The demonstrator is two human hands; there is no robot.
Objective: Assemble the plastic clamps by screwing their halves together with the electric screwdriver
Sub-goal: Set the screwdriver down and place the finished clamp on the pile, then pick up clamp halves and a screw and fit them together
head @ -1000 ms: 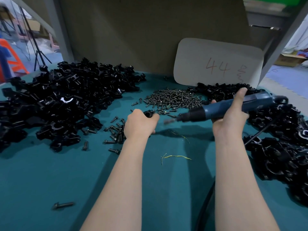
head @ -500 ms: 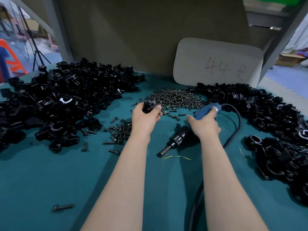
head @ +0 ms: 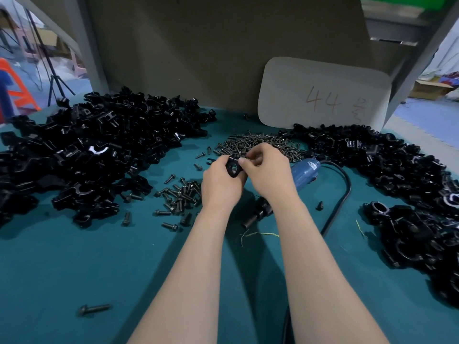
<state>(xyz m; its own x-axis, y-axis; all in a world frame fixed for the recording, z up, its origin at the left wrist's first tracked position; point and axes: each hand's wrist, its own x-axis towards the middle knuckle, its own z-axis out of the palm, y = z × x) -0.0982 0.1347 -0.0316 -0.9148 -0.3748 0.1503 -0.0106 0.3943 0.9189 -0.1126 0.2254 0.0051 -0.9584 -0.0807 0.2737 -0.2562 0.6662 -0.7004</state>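
Note:
A black plastic clamp with a round hole sits between both hands above the table's middle. My left hand grips it from below and the left. My right hand pinches its top right corner with thumb and fingertips. The blue electric screwdriver lies on the green table under my right wrist, its black nose pointing toward me and its cable curving off to the right. Nobody holds the screwdriver.
A big heap of black clamp halves fills the left. Another black heap runs along the right side. Screws are piled behind the hands, and more screws lie left of them. A white card marked 44 leans against the back wall.
My right hand set the screwdriver down on the table and let go, then moved left to the clamp. My left hand raised the clamp slightly and kept hold of it.

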